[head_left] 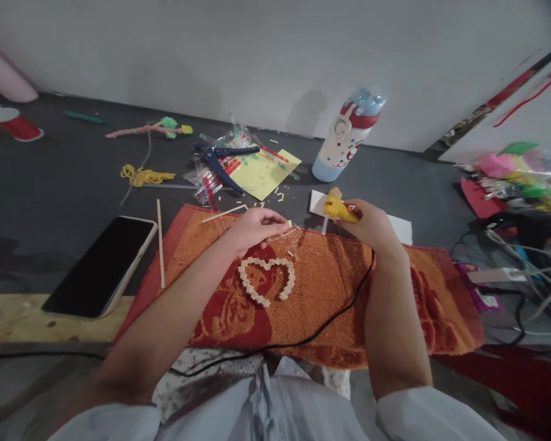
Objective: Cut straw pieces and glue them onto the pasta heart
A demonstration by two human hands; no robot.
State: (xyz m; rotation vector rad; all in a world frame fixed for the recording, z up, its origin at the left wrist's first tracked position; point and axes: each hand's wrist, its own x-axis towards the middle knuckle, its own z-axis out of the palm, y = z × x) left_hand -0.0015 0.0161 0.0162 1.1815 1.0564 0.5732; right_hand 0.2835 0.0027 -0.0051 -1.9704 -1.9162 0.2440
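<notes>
My left hand (258, 229) is closed in a pinch over the orange towel (330, 263), with a small cluster of pale wooden pieces (289, 224) at its fingertips. In my right hand (371, 225) is a yellow glue gun (337, 207), held above a white card (318, 202). A translucent glue stick (325, 225) juts down from it. Below my left hand lies a heart-shaped outline (244, 277) built from small pale wooden pieces, with a gap at its lower right. A thin wooden stick (224, 213) lies by my left wrist.
Blue-handled cutters (220, 160) rest on plastic packets and yellow paper (275, 171). A bottle (344, 138) stands at the back. On the left are a phone (101, 264) and another stick (160, 245). A black cord (312, 337) crosses the towel; cables and a purple socket (480, 288) sit right.
</notes>
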